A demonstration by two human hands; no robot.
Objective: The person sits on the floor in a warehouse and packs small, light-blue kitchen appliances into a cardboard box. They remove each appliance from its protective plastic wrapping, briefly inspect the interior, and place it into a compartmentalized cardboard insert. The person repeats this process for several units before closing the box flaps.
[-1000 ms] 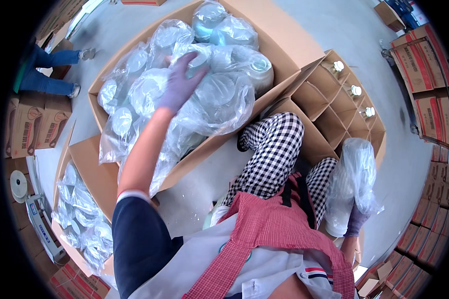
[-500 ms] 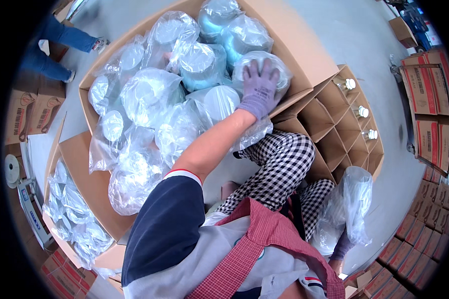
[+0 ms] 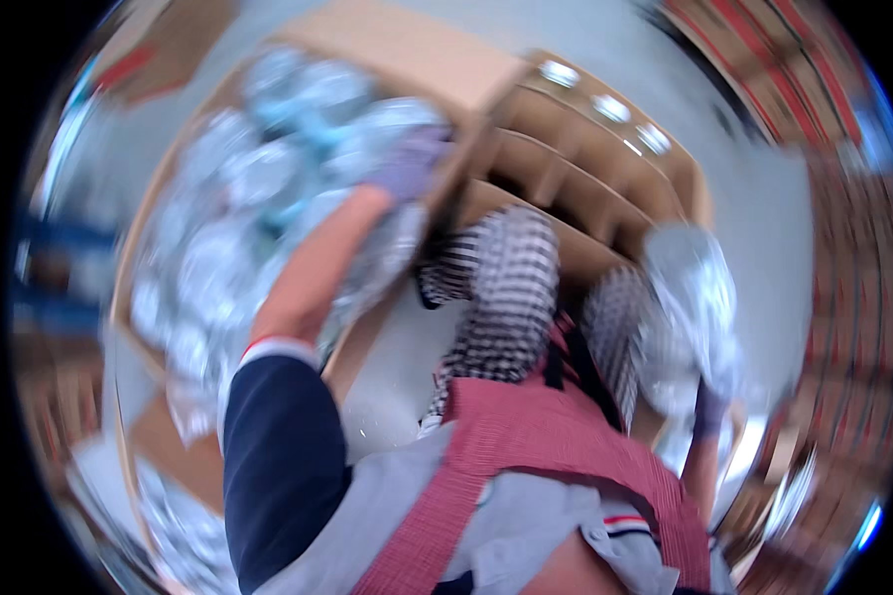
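Observation:
My left hand [image 3: 412,164], in a purple-grey glove, lies on a round object in a clear plastic bag [image 3: 367,139] at the right end of a large open cardboard box [image 3: 159,203]. Motion smears its fingers. Several more clear-bagged round objects [image 3: 213,263] fill that box, some bluish. On the right, my gloved right hand [image 3: 711,407] is at the lower end of a clear plastic bag with a rounded top [image 3: 687,263], which stands up beside my knee. The plastic partly covers its fingers, but they appear closed on the bag. What the bag contains is unclear.
Ahead of my knees stands a cardboard box with dividers [image 3: 571,164]; several cells look dark, and bottles with pale caps [image 3: 610,107] line its far side. Another box with bagged items [image 3: 184,526] is at lower left. Stacked cartons [image 3: 848,297] rise on the right.
My view has swung to the right and blurred. The right hand and its bag appear higher in view. My left hand remains at the box's right end, its spread fingers now smeared.

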